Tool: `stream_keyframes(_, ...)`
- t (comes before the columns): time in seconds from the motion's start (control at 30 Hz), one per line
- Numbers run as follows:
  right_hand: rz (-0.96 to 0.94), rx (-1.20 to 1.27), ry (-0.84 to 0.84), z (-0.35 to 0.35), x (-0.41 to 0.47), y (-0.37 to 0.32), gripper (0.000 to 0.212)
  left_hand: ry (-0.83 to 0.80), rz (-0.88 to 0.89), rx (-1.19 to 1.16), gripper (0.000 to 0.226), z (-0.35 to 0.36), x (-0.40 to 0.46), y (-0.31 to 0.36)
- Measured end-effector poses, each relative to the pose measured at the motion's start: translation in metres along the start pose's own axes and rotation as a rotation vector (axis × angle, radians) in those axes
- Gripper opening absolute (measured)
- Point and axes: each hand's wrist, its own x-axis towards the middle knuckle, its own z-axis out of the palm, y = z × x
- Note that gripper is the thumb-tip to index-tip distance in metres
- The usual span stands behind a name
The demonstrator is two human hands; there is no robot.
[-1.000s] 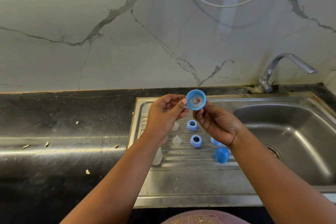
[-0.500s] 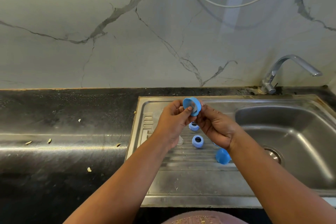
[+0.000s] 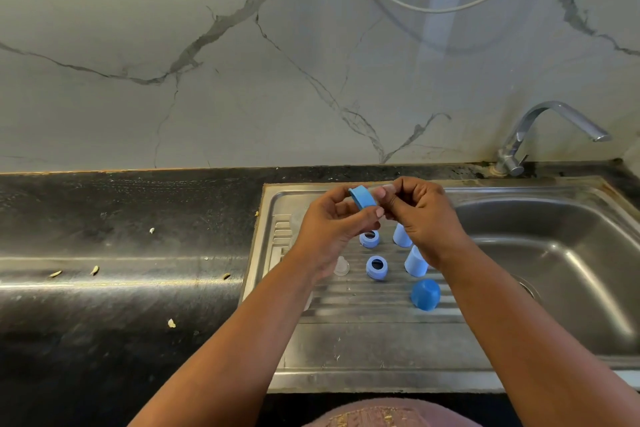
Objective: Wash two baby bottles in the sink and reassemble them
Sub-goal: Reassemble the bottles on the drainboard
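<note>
Marble wall (image 3: pixel 242 62) fills the top; black counter (image 3: pixel 121 288) at 9 o'clock with a few crumbs on it. Steel sink (image 3: pixel 554 288) basin at 3 o'clock, tap (image 3: pixel 540 125) at 2 o'clock, ribbed drainboard (image 3: pixel 363 340) at centre.

Both forearms come in from 6 o'clock and meet above the drainboard's far edge. Left hand (image 3: pixel 332 225) grips the blue collar ring (image 3: pixel 362 197) between curled fingers and thumb, ring tilted on edge, held in the air. Right hand (image 3: pixel 419 215) is touching it from the 3 o'clock side, fingers curled and pinching something clear at the ring, likely a nipple (image 3: pixel 379 188), too blurred to be sure.

On the drainboard, under the hands: two pale blue bottles (image 3: pixel 415 262) upside down, the far one half hidden by the right wrist. Dark blue cap (image 3: pixel 426 295) at 5 o'clock of them. Two more blue rings (image 3: pixel 376 267) just left of the bottles. Clear nipple (image 3: pixel 341 266) lying beside the left wrist.

Step, as a guess: seating the nipple into the ring, reassembly started.

Risks: wet silicone may slip from the pinch and drop onto the parts below. Uneven pull would leave the flange half seated, so it leaks later. A lowered wrist could knock the near bottle over, toward the basin.
</note>
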Motion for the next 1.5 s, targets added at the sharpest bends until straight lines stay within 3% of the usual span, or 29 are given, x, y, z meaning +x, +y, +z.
stream_keyframes(0.27,0.076,0.067,-0.114,-0.003,0.006,-0.009,0.014,-0.106,-0.091,0.01,0.025,-0.012,0.002,0.01)
stream_keyframes(0.4,0.069,-0.018,-0.179,-0.003,0.006,-0.008,0.027,-0.086,-0.139,-0.107,0.017,-0.014,-0.001,0.008)
stream_keyframes(0.6,-0.037,0.004,-0.308,-0.009,-0.001,-0.007,0.04,-0.11,-0.15,-0.199,0.03,-0.015,-0.002,0.007)
stream_keyframes(0.77,-0.143,-0.135,-0.197,-0.009,-0.002,-0.011,0.027,-0.109,-0.15,-0.193,0.036,-0.019,-0.002,0.005)
stream_keyframes(0.97,-0.164,-0.093,-0.238,-0.02,0.001,-0.014,0.023,-0.121,-0.16,-0.173,0.04,-0.021,-0.003,0.007)
stream_keyframes(1.03,-0.135,0.017,-0.196,-0.02,0.002,-0.009,0.014,-0.105,-0.149,-0.154,0.043,-0.022,-0.004,0.006)
stream_keyframes(1.13,0.023,0.229,-0.071,-0.026,0.005,-0.008,0.022,-0.08,-0.055,0.011,0.05,-0.028,-0.007,0.004)
stream_keyframes(1.23,0.088,0.048,-0.143,-0.022,0.0,-0.003,0.034,-0.044,0.013,0.149,0.054,-0.028,-0.01,0.003)
stream_keyframes(1.37,0.008,0.051,-0.142,-0.011,-0.006,-0.001,0.016,-0.008,0.052,0.163,0.053,-0.028,-0.012,0.001)
stream_keyframes(1.5,0.02,0.043,-0.156,-0.014,-0.006,-0.006,0.017,-0.023,0.031,0.14,0.051,-0.033,-0.017,0.002)
